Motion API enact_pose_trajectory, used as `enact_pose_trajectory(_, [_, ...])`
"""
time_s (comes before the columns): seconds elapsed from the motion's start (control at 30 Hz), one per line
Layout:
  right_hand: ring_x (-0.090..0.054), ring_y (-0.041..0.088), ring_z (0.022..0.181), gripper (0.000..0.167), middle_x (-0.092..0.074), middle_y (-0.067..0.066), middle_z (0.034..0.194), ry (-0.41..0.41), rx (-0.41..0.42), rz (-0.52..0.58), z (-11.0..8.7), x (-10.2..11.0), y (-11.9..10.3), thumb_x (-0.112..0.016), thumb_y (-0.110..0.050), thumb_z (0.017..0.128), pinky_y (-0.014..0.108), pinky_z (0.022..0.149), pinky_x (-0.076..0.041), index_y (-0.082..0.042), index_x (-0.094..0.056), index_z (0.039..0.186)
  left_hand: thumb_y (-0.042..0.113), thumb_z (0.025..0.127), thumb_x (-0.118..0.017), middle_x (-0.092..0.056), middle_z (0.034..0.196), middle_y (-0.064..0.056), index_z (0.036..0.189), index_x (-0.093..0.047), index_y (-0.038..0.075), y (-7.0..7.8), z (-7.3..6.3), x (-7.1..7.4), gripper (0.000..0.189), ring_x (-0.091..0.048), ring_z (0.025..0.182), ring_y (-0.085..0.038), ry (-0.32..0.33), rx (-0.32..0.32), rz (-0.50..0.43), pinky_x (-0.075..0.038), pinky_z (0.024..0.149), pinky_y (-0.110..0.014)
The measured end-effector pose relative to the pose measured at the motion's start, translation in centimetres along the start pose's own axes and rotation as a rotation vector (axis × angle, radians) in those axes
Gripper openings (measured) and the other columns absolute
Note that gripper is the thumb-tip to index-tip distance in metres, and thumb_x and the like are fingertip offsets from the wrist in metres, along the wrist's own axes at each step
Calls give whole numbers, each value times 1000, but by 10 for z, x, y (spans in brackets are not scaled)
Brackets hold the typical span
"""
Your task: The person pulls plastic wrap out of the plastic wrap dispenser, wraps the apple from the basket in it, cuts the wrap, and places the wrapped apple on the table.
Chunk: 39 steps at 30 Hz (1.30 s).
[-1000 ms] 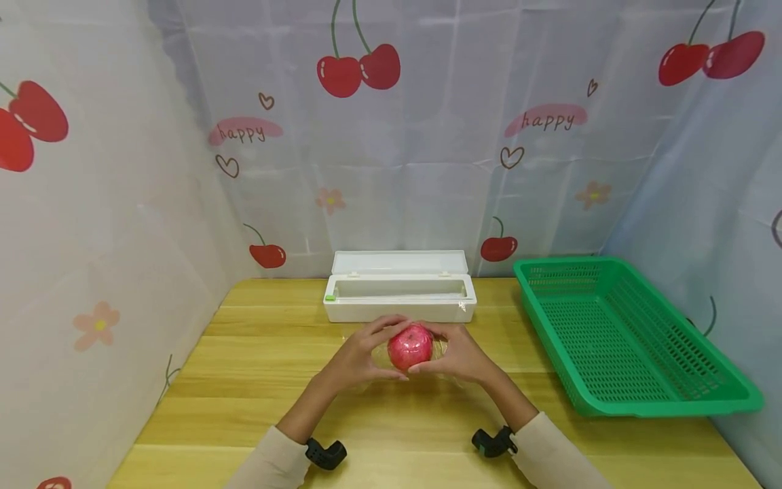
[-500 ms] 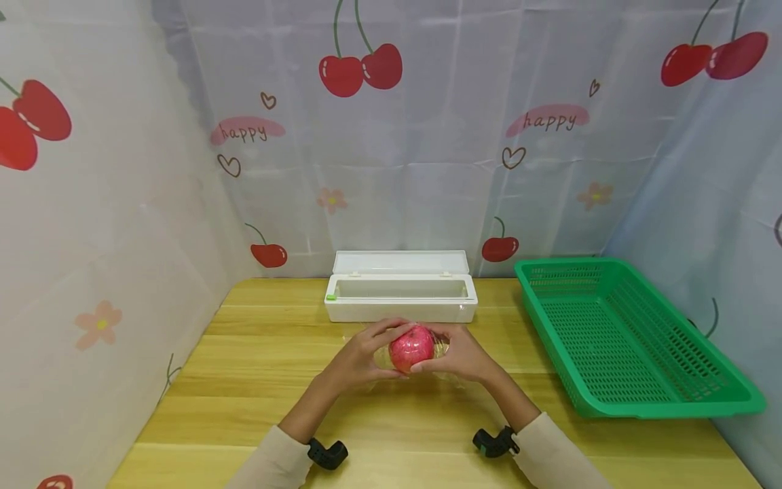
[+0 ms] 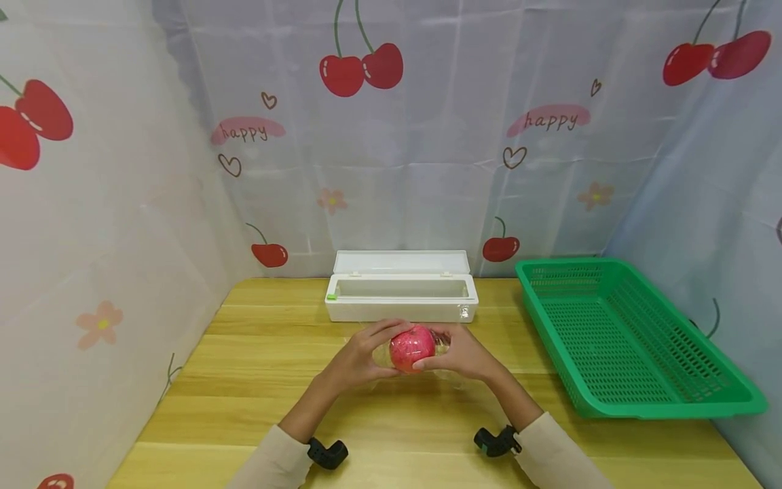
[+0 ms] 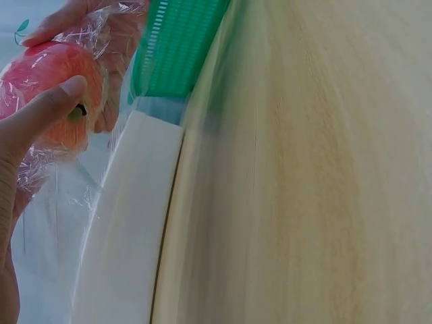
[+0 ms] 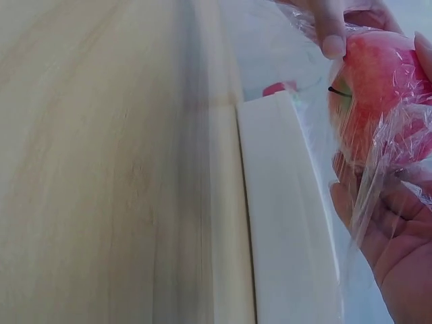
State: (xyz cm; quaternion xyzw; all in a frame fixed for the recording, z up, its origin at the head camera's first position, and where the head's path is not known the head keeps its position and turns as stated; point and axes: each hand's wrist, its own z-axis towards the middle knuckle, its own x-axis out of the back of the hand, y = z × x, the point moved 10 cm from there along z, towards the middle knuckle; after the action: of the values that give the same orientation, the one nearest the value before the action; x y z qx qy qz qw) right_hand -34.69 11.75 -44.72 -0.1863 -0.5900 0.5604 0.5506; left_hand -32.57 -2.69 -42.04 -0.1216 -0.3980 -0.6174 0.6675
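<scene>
A red apple [image 3: 413,348] wrapped in clear plastic film is held between both hands, above the wooden table. My left hand [image 3: 360,356] grips it from the left; in the left wrist view its thumb [image 4: 50,108] presses beside the dark stem. My right hand [image 3: 461,353] holds it from the right, thumb at the near side and fingers over the top. Loose, crinkled cling film [image 5: 388,145] gathers on the apple next to the right palm, and thin folds hang off it. Some right fingers are hidden behind the fruit and film.
Behind the hands stands a white box [image 3: 400,312] with its lid raised, with a small green piece at its left end. A green perforated plastic basket [image 3: 666,410] sits at the right of the wooden table [image 3: 256,380]. Cherry-printed curtains [image 3: 421,204] enclose the back and sides.
The right thumb has shifted a little further onto the near side of the apple. The apple has turned slightly; both arms stay nearly where they were.
</scene>
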Motion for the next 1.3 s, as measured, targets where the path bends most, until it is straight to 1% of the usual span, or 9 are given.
enact_pose_trajectory(0.17, [-61, 18, 116, 57, -69, -9, 122, -23, -5, -21, -1, 0, 1, -89, -35, 78, 45, 101, -51, -21, -69, 129, 21, 69, -97, -60, 137, -6, 141, -58, 10, 0, 2, -2, 82, -59, 125, -22, -5, -6, -37, -52, 102, -31])
enact_pose_trajectory(0.37, [-64, 18, 112, 60, -71, -8, 120, -45, -15, -52, 1, 2, 0, -88, -37, 78, 36, 90, -58, -20, -68, 132, 23, 70, -96, -60, 137, -6, 141, -58, 10, 0, 4, -1, 82, -60, 125, -22, -4, -12, -55, -51, 103, -31])
enact_pose_trajectory(0.47, [-64, 22, 112, 63, -71, -3, 122, -40, -1, -53, 1, 4, -2, -87, -34, 80, 35, 89, -58, -15, -65, 136, 22, 70, -96, -60, 137, -6, 141, -57, 10, -1, 5, -1, 83, -60, 125, -22, -1, -15, -58, -51, 103, -31])
enact_pose_trajectory(0.63, [-63, 29, 116, 66, -68, 7, 130, 3, 28, -83, -1, 9, -6, -85, -31, 84, 44, 94, -57, -5, -61, 140, 23, 70, -96, -61, 137, -8, 142, -57, 9, -3, 3, -4, 83, -61, 125, -23, -9, -18, -67, -52, 101, -30])
enact_pose_trajectory(0.77, [-61, 31, 123, 66, -65, 7, 136, 67, 78, -118, -2, 12, -17, -85, -29, 84, 54, 99, -53, -5, -61, 140, 24, 70, -96, -61, 138, -7, 142, -57, 9, -5, 1, -5, 83, -61, 125, -23, -12, 0, -75, -53, 101, -31])
enact_pose_trajectory(0.93, [-60, 30, 127, 67, -65, 3, 137, 117, 189, -176, -4, 12, -35, -88, -29, 81, 58, 97, -53, -10, -62, 140, 23, 69, -97, -64, 135, -7, 143, -57, 9, -9, 0, -1, 85, -63, 122, -23, 2, 32, -98, -55, 98, -33])
enact_pose_trajectory(1.07, [-60, 27, 127, 76, -64, 2, 138, 103, 241, -214, -5, 8, -43, -90, -37, 77, 55, 95, -55, -9, -61, 141, 19, 67, -97, -66, 132, -8, 143, -57, 6, -12, 0, 1, 86, -65, 118, -24, 22, 54, -125, -56, 96, -33])
enact_pose_trajectory(1.17, [-60, 24, 128, 84, -62, 1, 140, 73, 266, -241, -5, 3, -47, -91, -44, 73, 47, 96, -56, -8, -59, 143, 15, 66, -98, -67, 130, -11, 141, -58, 2, -14, 0, 2, 86, -66, 117, -26, 40, 69, -146, -56, 96, -34])
enact_pose_trajectory(1.3, [-58, 23, 130, 90, -60, 1, 143, 45, 301, -253, -5, -1, -50, -93, -40, 70, 42, 99, -54, -8, -56, 145, 7, 62, -98, -68, 127, -19, 136, -59, -7, -12, 2, 6, 85, -67, 114, -34, 68, 69, -162, -57, 95, -39])
